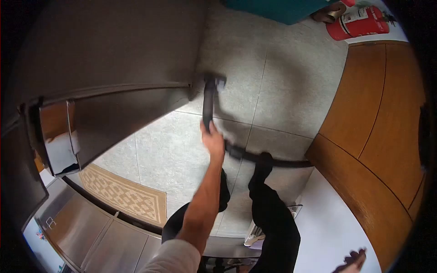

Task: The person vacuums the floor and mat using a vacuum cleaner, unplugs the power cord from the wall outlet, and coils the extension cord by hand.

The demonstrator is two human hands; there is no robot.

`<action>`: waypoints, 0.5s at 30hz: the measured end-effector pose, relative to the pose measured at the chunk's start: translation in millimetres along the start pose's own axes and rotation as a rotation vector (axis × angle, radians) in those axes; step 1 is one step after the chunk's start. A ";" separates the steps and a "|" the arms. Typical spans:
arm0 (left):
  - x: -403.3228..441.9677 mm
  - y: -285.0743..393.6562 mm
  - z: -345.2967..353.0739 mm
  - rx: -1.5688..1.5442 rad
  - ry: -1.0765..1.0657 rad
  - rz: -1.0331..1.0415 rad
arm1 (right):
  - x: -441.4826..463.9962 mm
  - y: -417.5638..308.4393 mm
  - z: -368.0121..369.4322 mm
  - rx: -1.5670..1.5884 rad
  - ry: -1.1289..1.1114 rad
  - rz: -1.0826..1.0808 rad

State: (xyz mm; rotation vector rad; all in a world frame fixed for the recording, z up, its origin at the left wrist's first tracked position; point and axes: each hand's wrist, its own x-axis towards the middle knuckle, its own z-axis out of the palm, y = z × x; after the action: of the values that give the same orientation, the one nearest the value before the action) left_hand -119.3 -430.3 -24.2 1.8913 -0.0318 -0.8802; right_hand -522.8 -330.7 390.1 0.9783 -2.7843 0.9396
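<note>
My left hand (213, 139) is closed around the dark tube of a vacuum cleaner (208, 104), its arm reaching forward over the tiled floor. At the far end, a small nozzle (215, 82) rests on or just above the tiles, close to the corner of a dark metal appliance (136, 104). From behind my hand a black hose (246, 154) runs to the right across the floor, past my foot. Low at the right edge, my right hand (353, 261) is partly in view and shadowed, its fingers apart with nothing visible in them.
A wooden cabinet (355, 104) lines the right side. Behind it lies a red fire extinguisher (357, 23), near a teal box (277, 9). A beige patterned mat (127, 195) lies at lower left beside steel cabinet fronts (86, 227). My black-clad leg (275, 218) stands near a white panel (332, 214).
</note>
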 end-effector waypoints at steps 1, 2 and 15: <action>-30.2 3.7 -18.5 -0.007 0.017 -0.120 | -9.8 18.6 22.2 -0.027 -0.060 0.028; -46.1 -8.8 -33.8 -0.068 0.021 -0.150 | -15.6 37.4 53.7 0.011 -0.212 -0.012; -50.8 4.5 -0.9 -0.091 -0.039 -0.172 | -181.4 -40.5 380.5 -0.044 -1.940 -1.129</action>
State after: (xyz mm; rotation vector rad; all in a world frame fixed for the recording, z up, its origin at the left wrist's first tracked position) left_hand -154.5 -412.1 8.0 1.8108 0.1464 -1.0180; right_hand -296.5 -467.9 59.5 4.0069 -1.3815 -0.7221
